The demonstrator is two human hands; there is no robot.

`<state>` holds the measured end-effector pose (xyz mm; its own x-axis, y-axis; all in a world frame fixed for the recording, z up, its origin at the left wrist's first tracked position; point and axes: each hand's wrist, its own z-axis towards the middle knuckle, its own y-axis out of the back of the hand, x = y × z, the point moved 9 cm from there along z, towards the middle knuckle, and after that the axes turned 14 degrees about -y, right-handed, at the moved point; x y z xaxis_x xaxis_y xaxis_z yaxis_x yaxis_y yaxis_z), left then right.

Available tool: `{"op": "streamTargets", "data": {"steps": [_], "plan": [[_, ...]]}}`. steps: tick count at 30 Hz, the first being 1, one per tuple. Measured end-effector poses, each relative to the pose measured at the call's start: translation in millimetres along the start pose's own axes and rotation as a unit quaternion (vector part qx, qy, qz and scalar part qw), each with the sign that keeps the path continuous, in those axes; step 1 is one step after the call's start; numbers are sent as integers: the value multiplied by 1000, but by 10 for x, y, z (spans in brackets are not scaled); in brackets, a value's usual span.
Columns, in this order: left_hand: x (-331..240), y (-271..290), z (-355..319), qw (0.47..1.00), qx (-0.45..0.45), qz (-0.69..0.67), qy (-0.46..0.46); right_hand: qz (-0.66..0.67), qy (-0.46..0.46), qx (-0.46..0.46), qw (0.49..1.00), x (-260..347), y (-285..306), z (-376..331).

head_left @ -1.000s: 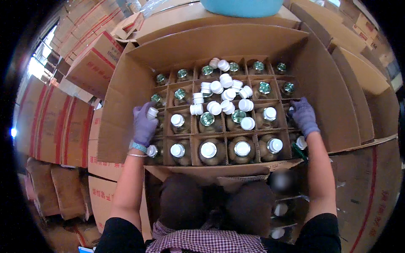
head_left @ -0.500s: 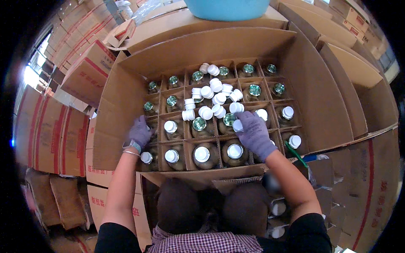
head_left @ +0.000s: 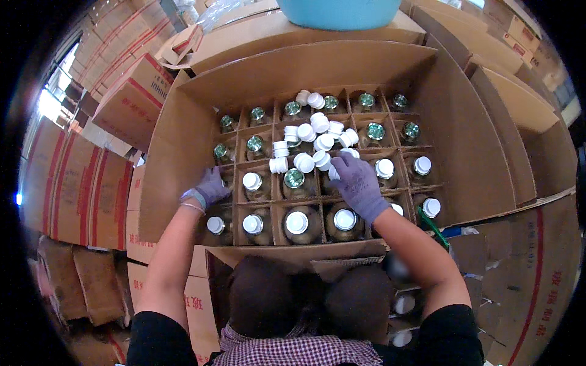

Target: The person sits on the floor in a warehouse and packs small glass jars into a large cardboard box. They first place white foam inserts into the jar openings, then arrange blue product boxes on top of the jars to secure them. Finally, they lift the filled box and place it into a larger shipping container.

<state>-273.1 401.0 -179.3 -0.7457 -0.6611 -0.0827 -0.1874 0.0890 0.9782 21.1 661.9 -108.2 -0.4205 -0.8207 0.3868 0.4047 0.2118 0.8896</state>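
An open cardboard carton (head_left: 165,165) holds clear glass bottles standing in divider cells. Bottles in the two near rows mostly wear white caps, like the capped bottle (head_left: 296,222); those at the back, such as the uncapped bottle (head_left: 375,130), show green-tinted open mouths. Loose white caps (head_left: 306,132) lie heaped over the middle cells. My gloved right hand (head_left: 361,186) pinches a white cap (head_left: 334,173) over a bottle in the second row from me, hiding its mouth. At the left end of that row, my gloved left hand (head_left: 212,186) curls its fingers into a cell, mostly covering what is there.
A light blue tub (head_left: 339,13) stands beyond the carton. Open cartons (head_left: 516,104) rise on the right, and closed boxes (head_left: 131,100) are stacked on the left. A green strip (head_left: 433,227) hangs at the near right corner. More capped bottles (head_left: 404,303) stand below it.
My right hand has shifted slightly left and up with the white cap, covering the bottle mouth that was visible. My left hand stays at the same cell. The whole view has shifted slightly.
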Motion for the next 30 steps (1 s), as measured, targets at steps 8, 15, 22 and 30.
{"op": "streamTargets", "data": {"steps": [8,15,22,30], "plan": [[-1770,698,-86,947,-235,-66,-211,-38,-9,-26,999,-23,42,-29],[-1796,692,13,928,-241,-184,-216,-92,18,-27,995,155,26,-114],[-2162,502,-118,955,-118,-77,-261,-78,-20,14,997,80,-424,233],[-2294,164,49,970,-1,7,-244,164,-151,-67,973,-214,145,238]]}}
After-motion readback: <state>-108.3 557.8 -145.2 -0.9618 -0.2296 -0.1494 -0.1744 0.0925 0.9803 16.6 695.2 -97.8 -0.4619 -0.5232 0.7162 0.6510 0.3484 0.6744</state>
